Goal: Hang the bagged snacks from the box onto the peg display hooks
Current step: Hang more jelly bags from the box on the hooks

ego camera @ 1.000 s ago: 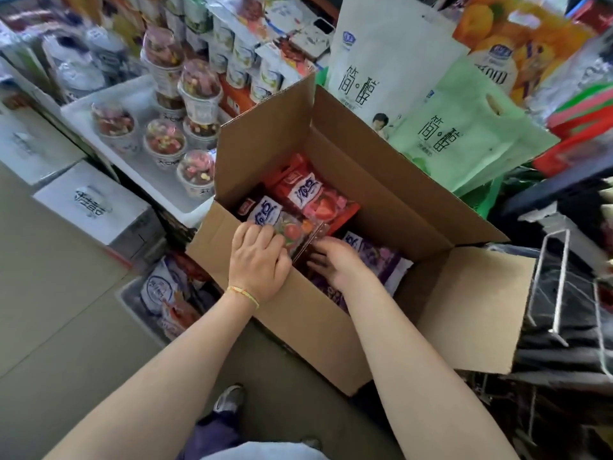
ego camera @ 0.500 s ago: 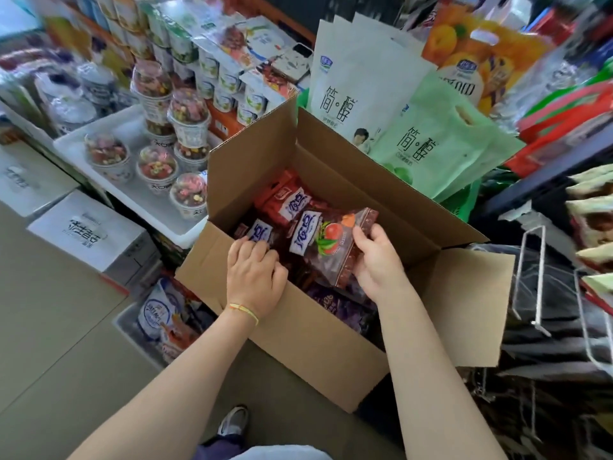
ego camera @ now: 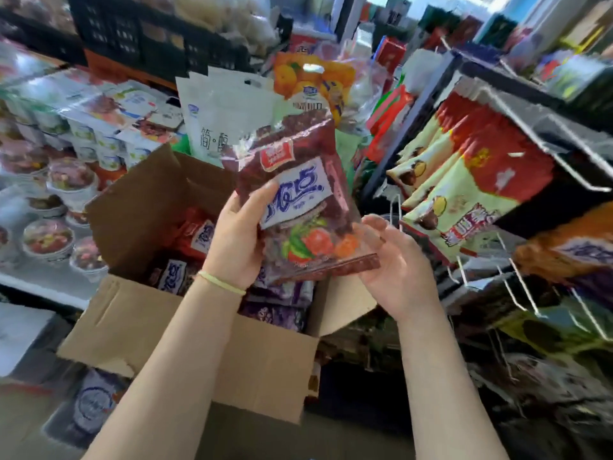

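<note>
A dark red snack bag (ego camera: 295, 180) with a white label and fruit picture is held upright above the open cardboard box (ego camera: 185, 330). My left hand (ego camera: 237, 240) grips the bag's left edge, thumb on the front. My right hand (ego camera: 394, 263) holds the bag's lower right corner from behind, fingers loosely curled around it. More red and purple snack bags (ego camera: 278, 303) lie inside the box. White wire peg hooks (ego camera: 517, 287) stick out of the display rack to the right, below hanging green and red bags (ego camera: 464, 180).
Shelves of cups and cartons (ego camera: 66, 180) fill the left side. Large white and orange bags (ego camera: 232, 104) stand behind the box. A long empty hook (ego camera: 570, 164) projects at the upper right. An orange bag (ego camera: 570, 250) hangs at the far right.
The bag has been lifted out of the box and raised upright. My left hand left the box contents and took the bag's left side. The view swung up and right toward the rack.
</note>
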{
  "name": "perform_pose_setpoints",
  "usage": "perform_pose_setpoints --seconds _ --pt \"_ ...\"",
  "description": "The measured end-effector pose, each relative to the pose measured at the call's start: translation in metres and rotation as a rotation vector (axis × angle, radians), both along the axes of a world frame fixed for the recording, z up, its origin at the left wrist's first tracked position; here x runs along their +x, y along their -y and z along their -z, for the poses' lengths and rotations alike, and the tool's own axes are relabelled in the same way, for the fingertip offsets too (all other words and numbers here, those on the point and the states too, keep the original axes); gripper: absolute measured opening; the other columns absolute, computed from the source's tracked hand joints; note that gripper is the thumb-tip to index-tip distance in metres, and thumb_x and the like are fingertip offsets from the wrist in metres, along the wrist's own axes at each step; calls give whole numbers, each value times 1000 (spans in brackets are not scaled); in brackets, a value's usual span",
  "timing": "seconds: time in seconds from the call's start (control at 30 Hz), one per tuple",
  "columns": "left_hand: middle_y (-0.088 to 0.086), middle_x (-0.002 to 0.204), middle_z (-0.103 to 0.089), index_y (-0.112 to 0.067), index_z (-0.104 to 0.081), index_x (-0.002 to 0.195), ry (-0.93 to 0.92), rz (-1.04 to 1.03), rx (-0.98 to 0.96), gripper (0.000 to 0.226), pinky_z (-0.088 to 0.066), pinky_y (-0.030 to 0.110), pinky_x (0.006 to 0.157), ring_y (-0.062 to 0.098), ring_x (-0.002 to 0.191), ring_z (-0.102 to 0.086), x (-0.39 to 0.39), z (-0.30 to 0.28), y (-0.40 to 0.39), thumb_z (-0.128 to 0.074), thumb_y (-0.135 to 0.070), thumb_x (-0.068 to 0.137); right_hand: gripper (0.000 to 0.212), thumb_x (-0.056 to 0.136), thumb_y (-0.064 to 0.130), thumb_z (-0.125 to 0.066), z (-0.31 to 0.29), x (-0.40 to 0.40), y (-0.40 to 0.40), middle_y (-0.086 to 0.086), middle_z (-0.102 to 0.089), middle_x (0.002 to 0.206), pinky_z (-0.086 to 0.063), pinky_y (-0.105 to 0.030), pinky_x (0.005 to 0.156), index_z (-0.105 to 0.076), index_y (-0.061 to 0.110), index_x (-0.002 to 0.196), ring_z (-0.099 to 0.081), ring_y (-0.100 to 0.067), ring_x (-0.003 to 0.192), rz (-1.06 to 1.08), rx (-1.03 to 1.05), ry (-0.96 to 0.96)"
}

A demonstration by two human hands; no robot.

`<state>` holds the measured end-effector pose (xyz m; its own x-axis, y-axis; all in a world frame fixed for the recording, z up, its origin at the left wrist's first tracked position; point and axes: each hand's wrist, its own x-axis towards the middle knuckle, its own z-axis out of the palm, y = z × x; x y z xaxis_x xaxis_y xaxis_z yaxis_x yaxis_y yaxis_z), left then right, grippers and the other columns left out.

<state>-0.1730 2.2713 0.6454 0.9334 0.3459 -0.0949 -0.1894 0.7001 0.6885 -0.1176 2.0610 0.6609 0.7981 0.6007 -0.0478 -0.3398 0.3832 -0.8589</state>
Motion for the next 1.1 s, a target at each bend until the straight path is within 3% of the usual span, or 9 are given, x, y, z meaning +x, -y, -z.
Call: perform_pose_setpoints --seconds 0.17,0.33,0.4,0.5,0.57,0.7,0.83,0.93,1.1 --pt "19 111 -74 -13 -73 105 32 136 342 36 -54 51 96 33 101 -72 6 -26 49 -83 -29 75 62 71 58 -81 -18 -7 56 -4 -72 115 -54 -37 92 -71 21 119 -68 -19 105 138 -183 153" --pt "19 107 -75 -12 -75 105 141 331 519 26 -58 41 85 30 94 -73 22 -48 119 -78 -15 79 86 79 62 -71 -43 -9 106 -14 -61 138 -42 -52 110 -51 7 142 -57 -31 129 298 -250 240" --pt "18 108 -75 -13 -75 105 159 372 548 24 -58 40 84 29 94 -73 29 -54 154 -76 -15 81 77 80 58 -74 -54 -7 131 -15 -67 129 -47 -51 105 -59 6 134 -64 -32 120 387 -260 193" --pt "16 107 -76 -14 -75 106 155 395 581 25 -59 38 84 27 94 -73 41 -62 211 -81 -19 82 31 93 39 -66 -64 3 181 -7 -77 105 -56 -41 88 -72 13 109 -74 -25 98 526 -313 146" --pt "14 107 -76 -12 -73 108 151 401 607 31 -58 35 82 25 94 -73 49 -67 249 -82 -23 81 19 95 32 -63 -67 11 217 -4 -78 97 -58 -37 80 -73 16 98 -75 -23 90 611 -336 140" --pt "14 113 -75 -16 -67 115 152 420 595 31 -59 39 86 28 102 -72 69 -72 324 -73 -22 86 17 95 29 -62 -67 29 284 -1 -78 98 -57 -37 80 -72 21 106 -75 -20 91 653 -317 129" --pt "12 103 -77 -13 -69 111 -6 300 524 18 -59 46 85 27 91 -75 93 -68 392 -63 -24 98 26 93 43 -63 -69 49 339 2 -78 98 -58 -39 85 -73 22 106 -75 -18 91 629 -379 109" --pt "15 104 -76 -11 -69 111 -55 285 511 19 -57 54 92 34 97 -73 105 -65 428 -64 -25 98 33 91 52 -64 -73 63 372 3 -79 88 -61 -32 73 -75 21 93 -76 -15 80 629 -409 78" --pt "14 107 -76 -11 -68 116 -25 240 524 21 -58 53 90 34 98 -73 118 -69 465 -64 -21 98 9 94 19 -65 -78 86 408 -3 -77 85 -58 -33 67 -73 18 90 -74 -21 75 684 -282 112"
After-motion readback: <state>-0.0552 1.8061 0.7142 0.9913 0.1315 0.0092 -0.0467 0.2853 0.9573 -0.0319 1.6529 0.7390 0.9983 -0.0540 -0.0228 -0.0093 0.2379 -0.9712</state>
